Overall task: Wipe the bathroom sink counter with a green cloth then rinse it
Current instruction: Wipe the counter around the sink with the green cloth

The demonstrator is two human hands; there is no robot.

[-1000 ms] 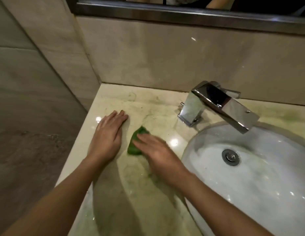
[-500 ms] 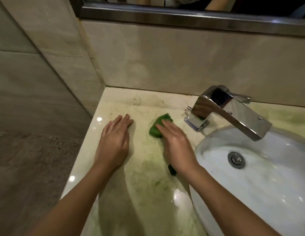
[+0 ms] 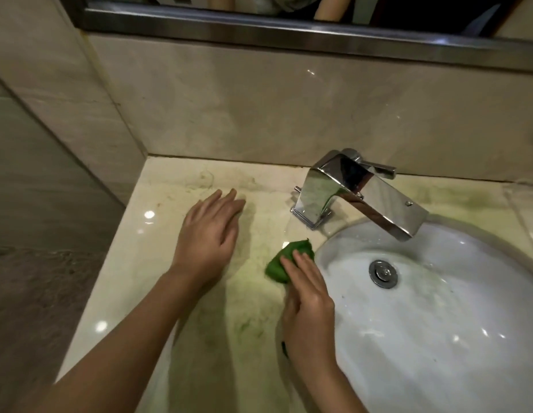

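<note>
Now, on the far left, a tiled wall (image 3: 35, 174) is standing beside the pale stone surface (image 3: 134, 263). The left hand (image 3: 207, 236) is lying palm down on the surface, well to the left of the tap. Its fingers (image 3: 226, 201) are lying straight and close together, and they are holding nothing.

Just to the right, the green cloth (image 3: 278, 263) is sitting bunched up on the surface. It is lying right beside the rim of the sink and in front of the tap. The right hand (image 3: 308, 296) is pressing down on the cloth. Its fingers (image 3: 302, 262) are lying flat and straight across the top of the cloth and are not curling round it. The thumb is not showing clearly. Faint green smears (image 3: 247, 326) are showing on the surface near the two wrists.

Further right, the shiny square tap (image 3: 357, 192) is standing at the back of the surface and reaching out over the white sink (image 3: 438, 353). A round metal drain (image 3: 383, 273) is sitting in the bottom of the sink. A darker green stain (image 3: 474, 198) is showing on the surface behind the sink. Along the top, a metal mirror frame (image 3: 289, 31) is running across the back wall.
</note>
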